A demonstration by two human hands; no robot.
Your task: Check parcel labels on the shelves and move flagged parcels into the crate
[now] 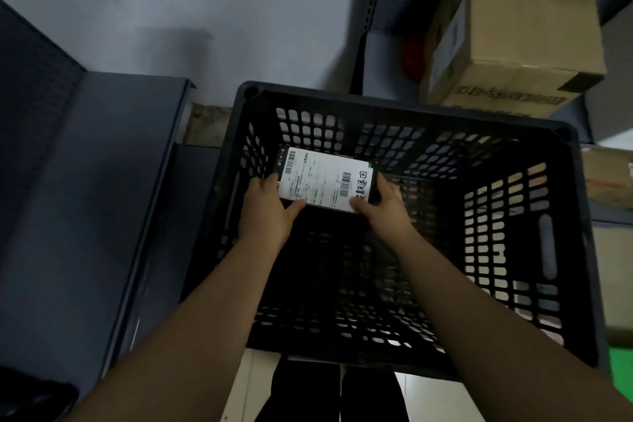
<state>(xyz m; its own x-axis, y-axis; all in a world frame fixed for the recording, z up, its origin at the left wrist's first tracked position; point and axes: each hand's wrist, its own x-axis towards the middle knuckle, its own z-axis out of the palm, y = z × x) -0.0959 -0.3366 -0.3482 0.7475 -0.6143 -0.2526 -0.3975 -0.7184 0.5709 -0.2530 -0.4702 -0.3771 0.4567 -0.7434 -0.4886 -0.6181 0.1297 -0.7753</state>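
**Parcel** [322,178]. Flat and dark, with a white label [308,171] facing up. The label carries barcodes, and large characters at its right end. The parcel sits inside the crate, low down and towards the far-left corner. Whether it touches the bottom cannot be told.

**Grip.**
- The left hand [270,212] clamps the parcel's left end, thumb on the near edge and fingers wrapped over the side.
- The right hand [383,212] clamps the right end the same way.
- Both hands are closed on the parcel, one at each end, with the label between them.

**Step in hand (judged).** The flagged parcel is being set down in the crate. To do it well:
- Keep the parcel level and the label up.
- Lower it until it rests on the bottom.
- Loosen both hands together and lift them straight out.
- Mind the knuckles of the left hand, which are near the wall.

**Crate** [496,216]. Black, with latticed walls closing in the grip on every side. The bottom below the grip is dim, so any other contents cannot be told. Nothing visible lies between the parcel and the bottom.

**Shelf** [102,181]. Left of the grip, outside the crate. Dark grey with a perforated back panel.

**Box** [513,27]. Cardboard, beyond and to the right of the grip, past the far rim. It has a blurred label on its side.

**Legs** [339,394]. On the near side of the grip, below the near rim and between the forearms.
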